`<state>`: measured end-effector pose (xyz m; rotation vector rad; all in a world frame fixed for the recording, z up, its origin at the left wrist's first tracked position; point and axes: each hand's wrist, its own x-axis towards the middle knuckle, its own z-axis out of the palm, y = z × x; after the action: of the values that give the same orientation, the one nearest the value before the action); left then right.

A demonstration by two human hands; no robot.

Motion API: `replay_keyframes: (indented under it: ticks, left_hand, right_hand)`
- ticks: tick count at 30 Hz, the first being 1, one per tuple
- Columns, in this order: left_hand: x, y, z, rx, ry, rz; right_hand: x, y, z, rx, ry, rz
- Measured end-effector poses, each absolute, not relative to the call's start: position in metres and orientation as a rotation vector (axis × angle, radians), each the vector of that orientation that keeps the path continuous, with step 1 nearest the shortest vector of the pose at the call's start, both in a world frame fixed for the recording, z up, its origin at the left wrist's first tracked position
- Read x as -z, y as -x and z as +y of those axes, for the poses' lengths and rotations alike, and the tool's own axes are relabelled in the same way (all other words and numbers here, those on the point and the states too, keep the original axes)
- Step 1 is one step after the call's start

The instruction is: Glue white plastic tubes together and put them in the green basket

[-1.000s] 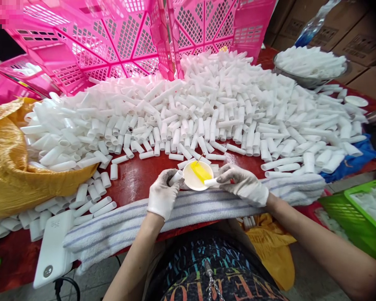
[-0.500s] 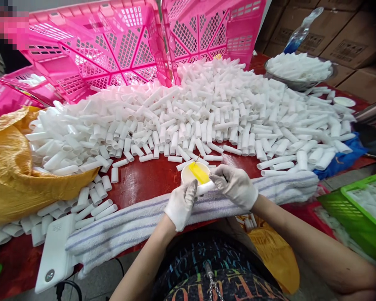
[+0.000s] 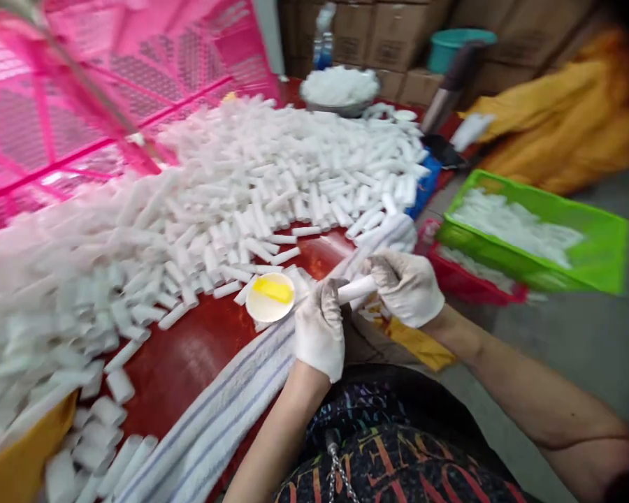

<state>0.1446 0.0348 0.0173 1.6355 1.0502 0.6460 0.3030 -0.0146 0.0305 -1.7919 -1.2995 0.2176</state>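
Observation:
A short white plastic tube point(image 3: 357, 289) lies between my two gloved hands, one end in each. My left hand point(image 3: 321, 325) is closed on its near-left end, and my right hand point(image 3: 407, 285) pinches the other end. Left of my hands sits a small white dish point(image 3: 262, 311) with a yellow block point(image 3: 273, 288) in it. Beneath my hands, a striped white towel point(image 3: 251, 374) runs along the table's front edge. A large heap of similar white tubes point(image 3: 272, 175) spreads over the red table point(image 3: 189, 363).
Pink crates point(image 3: 84, 91) stand behind the heap. At the far end is a metal bowl point(image 3: 340, 108) of white pieces. To the right, a green crate point(image 3: 597, 244) holds more white pieces, above a red container point(image 3: 476, 279). Yellow sacking point(image 3: 571, 126) and cardboard boxes point(image 3: 398, 42) lie beyond.
My view has swung right, bringing the green crate and yellow sacking further in. Both hands, still holding the tube, have moved away from the dish to its right, over the table's edge.

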Motion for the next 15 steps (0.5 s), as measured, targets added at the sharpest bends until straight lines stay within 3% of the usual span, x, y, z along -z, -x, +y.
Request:
replay_keyframes:
  ticks: [6,9,15]
  left_hand:
    - [-0.006,-0.177,0.012,-0.225,-1.652,0.751]
    - [0.030,-0.191,0.000,-0.052,-1.497,0.761]
    - [0.114,-0.250,-0.001,-0.066,-1.396,0.988]
  right_hand:
    - [0.007,-0.379,-0.098,-0.058,2.216,-0.609]
    - [0.066,-0.412,-0.125,-0.132,2.357,-0.440]
    - [0.218,-0.453,-0.149,-0.548,2.347,-0.270]
